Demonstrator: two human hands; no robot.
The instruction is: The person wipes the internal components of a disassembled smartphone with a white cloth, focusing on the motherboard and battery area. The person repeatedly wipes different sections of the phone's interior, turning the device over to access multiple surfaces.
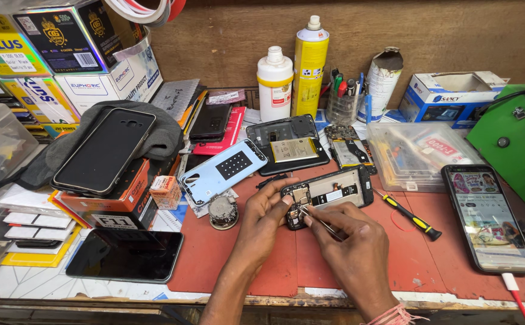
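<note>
Under your hands you see thin shiny metal tweezers (319,224) on the opened phone (328,195) with its matt black plastic frame, on a smooth red mat (274,265) over the worn wooden worktop (154,299).

A red mat (226,265) covers the workbench under both hands, and the opened phone (328,194) lies on it at the fingertips. Right of the hands lie a screwdriver (416,219) and a lit phone (488,218); left of them, a dark phone (125,255)
</note>
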